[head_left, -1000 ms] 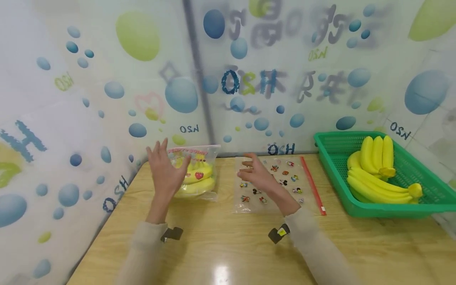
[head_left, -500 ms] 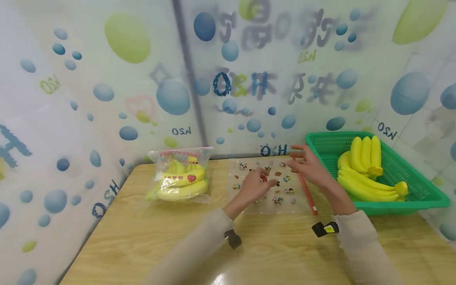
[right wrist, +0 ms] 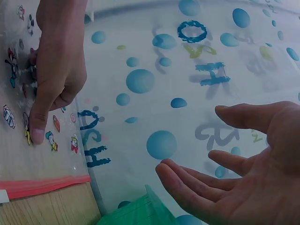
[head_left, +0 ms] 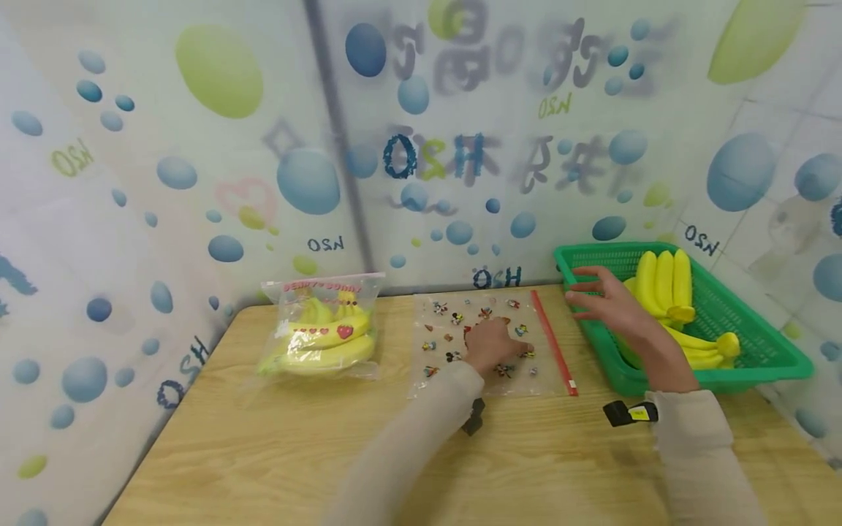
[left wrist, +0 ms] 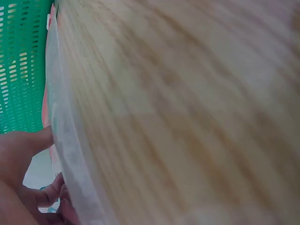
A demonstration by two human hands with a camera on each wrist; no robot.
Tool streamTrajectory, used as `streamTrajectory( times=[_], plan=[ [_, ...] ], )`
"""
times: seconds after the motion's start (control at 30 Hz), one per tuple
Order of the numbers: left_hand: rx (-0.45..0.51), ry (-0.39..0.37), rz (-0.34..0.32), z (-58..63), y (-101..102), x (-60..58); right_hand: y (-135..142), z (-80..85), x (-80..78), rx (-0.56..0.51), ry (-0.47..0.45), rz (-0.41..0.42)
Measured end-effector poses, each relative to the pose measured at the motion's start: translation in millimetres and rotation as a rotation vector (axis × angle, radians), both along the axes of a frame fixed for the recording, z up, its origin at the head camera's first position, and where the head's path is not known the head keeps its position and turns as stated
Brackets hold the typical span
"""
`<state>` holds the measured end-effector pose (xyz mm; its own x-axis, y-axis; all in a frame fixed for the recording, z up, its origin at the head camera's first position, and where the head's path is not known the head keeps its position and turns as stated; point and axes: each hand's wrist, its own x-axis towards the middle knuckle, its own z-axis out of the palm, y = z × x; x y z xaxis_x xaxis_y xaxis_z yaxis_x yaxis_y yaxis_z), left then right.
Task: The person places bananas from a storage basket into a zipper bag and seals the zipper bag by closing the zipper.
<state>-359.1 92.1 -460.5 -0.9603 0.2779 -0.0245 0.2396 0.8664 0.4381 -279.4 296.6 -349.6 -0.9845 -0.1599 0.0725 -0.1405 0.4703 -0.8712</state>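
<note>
A flat clear zip bag (head_left: pixel 434 325) with small cartoon prints and a red zip strip (head_left: pixel 555 343) lies on the wooden table. My left hand (head_left: pixel 488 343) touches its middle, thumb and fingers spread down on the plastic; the right wrist view shows this left hand (right wrist: pixel 61 70) from the side. Raised over the near left edge of the green basket (head_left: pixel 743 376) is my right hand (head_left: pixel 612 307), its fingers apart and holding nothing. Bunches of yellow bananas (head_left: pixel 664 285) lie in that basket, partly hidden by my right hand and forearm.
At the left of the table stands a clear printed bag (head_left: pixel 329 287) with yellow bananas (head_left: pixel 322 358) inside. A white wall (head_left: pixel 421 212) with blue and green bubbles closes off the back. The table (head_left: pixel 316 453) extends toward me.
Both hands have moved right. The left hand went from beside the bag of bananas down onto the flat bag; the right hand went from above the flat bag to the basket's edge.
</note>
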Motion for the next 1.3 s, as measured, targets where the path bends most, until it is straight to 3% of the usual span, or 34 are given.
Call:
streamTrajectory(
  times=[0.37, 0.5, 0.6, 0.73, 0.87, 1.13, 1.3],
  plan=[
    [-0.03, -0.042, 0.01, 0.9, -1.9, -4.0, 7.9, -2.0, -2.1, 0.001, -0.03, 0.005],
    [0.081, -0.09, 0.033, 0.3, -8.2, -6.1, 8.4, -3.1, -3.0, 0.006, -0.033, 0.001],
    [0.234, -0.127, 0.042, 3.1, -16.5, -4.7, 8.3, -4.9, -3.9, 0.015, -0.029, 0.001],
    [0.387, -0.145, 0.031, 11.7, -30.6, 2.4, 6.3, -6.9, -5.1, 0.032, -0.026, 0.012],
    [0.458, -0.129, 0.01, 19.9, -44.7, 11.3, 1.3, -8.1, -6.9, 0.038, -0.023, 0.03],
    [0.563, -0.086, 0.007, 40.0, -69.3, 34.6, -15.9, -13.4, -9.8, 0.029, 0.005, 0.097],
    [0.555, -0.002, -0.013, 46.9, -81.9, 48.9, -32.0, -17.0, -9.6, 0.003, 0.007, 0.189]
  ],
)
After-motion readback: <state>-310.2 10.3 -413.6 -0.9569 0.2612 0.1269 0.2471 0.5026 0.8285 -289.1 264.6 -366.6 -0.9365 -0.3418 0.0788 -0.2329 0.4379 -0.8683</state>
